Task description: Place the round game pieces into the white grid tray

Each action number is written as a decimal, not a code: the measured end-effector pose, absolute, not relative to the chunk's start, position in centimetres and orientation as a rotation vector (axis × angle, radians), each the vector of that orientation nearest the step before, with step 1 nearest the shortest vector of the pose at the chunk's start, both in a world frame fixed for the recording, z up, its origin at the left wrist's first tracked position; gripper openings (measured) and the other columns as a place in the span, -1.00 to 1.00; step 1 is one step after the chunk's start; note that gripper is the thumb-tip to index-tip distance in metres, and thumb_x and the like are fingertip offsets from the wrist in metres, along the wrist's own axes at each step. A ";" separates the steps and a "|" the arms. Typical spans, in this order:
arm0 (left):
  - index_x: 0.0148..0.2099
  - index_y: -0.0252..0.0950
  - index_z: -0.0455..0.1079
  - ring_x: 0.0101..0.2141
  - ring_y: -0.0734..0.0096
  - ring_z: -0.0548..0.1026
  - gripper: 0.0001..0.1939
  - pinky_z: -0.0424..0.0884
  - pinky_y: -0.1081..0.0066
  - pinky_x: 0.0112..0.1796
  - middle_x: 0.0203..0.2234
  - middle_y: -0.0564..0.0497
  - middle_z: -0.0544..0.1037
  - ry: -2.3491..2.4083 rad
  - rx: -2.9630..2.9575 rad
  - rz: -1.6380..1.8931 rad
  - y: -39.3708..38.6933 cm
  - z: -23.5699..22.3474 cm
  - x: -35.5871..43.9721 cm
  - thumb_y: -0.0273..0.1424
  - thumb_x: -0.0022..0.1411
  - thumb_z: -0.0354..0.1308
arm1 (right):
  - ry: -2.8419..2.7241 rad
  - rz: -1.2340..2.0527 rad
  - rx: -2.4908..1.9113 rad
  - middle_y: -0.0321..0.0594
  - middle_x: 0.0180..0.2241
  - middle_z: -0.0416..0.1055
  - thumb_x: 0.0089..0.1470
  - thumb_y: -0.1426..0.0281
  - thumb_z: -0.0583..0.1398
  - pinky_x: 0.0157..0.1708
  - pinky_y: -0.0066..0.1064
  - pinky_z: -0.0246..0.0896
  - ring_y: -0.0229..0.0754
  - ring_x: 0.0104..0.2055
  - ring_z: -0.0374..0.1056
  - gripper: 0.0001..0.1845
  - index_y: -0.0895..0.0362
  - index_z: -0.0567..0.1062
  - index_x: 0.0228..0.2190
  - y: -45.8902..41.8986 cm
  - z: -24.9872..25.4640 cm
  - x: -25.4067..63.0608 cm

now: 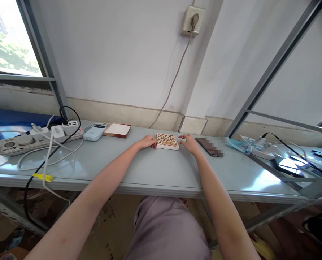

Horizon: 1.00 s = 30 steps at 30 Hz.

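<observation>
A shallow white box (167,146) lies on the grey table, filled with round wooden Chinese chess pieces (165,138) that carry dark and red characters. My left hand (148,142) is closed at the box's left edge, its curled fingers against the side wall. On the other side, my right hand (189,143) is just off the right edge, thumb and fingers apart, with nothing visible in it. A lid (117,130), pale inside with dark red sides, rests further left on the table.
Left of the lid are a pale blue power bank (94,133) and a power strip (17,143) with tangled cables. A phone (209,146) lies right of my right hand, then a blue plastic packet (238,145) and another power strip (258,148). A wall (128,57) stands behind the table (161,169).
</observation>
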<state>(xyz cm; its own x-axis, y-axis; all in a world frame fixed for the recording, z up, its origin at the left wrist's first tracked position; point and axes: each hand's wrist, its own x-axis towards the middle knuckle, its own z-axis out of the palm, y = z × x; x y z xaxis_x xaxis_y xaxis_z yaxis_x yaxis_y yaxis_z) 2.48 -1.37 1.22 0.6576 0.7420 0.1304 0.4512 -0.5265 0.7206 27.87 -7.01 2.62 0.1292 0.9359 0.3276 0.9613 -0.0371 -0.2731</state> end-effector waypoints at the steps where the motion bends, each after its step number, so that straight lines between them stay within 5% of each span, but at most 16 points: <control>1: -0.56 -0.37 0.47 -0.54 0.47 0.34 -0.61 0.21 0.49 -0.43 -0.62 -0.01 0.48 0.919 2.207 0.564 -1.3 1.2 2.5 -0.31 0.09 -0.10 | -1.816 -0.133 -2.051 -0.10 -0.07 0.32 0.03 0.39 0.09 -0.13 -0.29 0.13 -0.09 -0.07 0.26 -0.63 0.07 0.42 -0.08 -7.1 2.6 28.0; 5: -0.56 -0.36 0.47 -0.53 0.47 0.34 -0.61 0.20 0.49 -0.44 -0.61 -0.01 0.48 0.926 2.208 0.566 -1.2 1.0 2.5 -0.33 0.09 -0.11 | -1.852 -0.233 -2.228 -0.03 -0.03 0.32 0.04 0.37 0.09 -0.11 -0.17 0.10 0.04 0.02 0.20 -0.64 0.09 0.44 -0.09 -7.4 2.2 28.4; 13: -0.57 -0.36 0.46 -0.53 0.47 0.34 -0.61 0.22 0.49 -0.41 -0.61 -0.01 0.48 0.916 2.183 0.578 -1.1 0.8 2.5 -0.31 0.10 -0.11 | -1.970 -0.146 -2.070 -0.17 -0.04 0.37 -0.01 0.46 0.09 -0.14 -0.28 0.12 -0.09 -0.08 0.28 -0.57 0.03 0.42 -0.06 -7.2 2.4 28.4; 21: -0.59 -0.37 0.44 -0.54 0.47 0.35 -0.61 0.23 0.49 -0.41 -0.63 -0.02 0.49 0.943 2.173 0.578 -2.2 1.8 2.6 -0.32 0.08 -0.11 | -2.047 0.308 -1.866 -0.25 -0.38 0.51 -0.09 0.41 0.17 -0.35 -0.48 0.17 -0.22 -0.37 0.34 -0.64 0.12 0.54 -0.19 -7.3 3.1 28.8; 30: -0.58 -0.37 0.44 -0.52 0.46 0.35 -0.63 0.23 0.48 -0.41 -0.60 -0.03 0.51 0.931 2.186 0.584 -1.9 1.5 2.5 -0.33 0.07 -0.10 | -1.903 -0.133 -1.708 -0.19 -0.19 0.43 -0.04 0.26 0.21 -0.25 -0.38 0.14 -0.17 -0.28 0.29 -0.74 0.06 0.57 -0.28 -7.6 4.2 27.0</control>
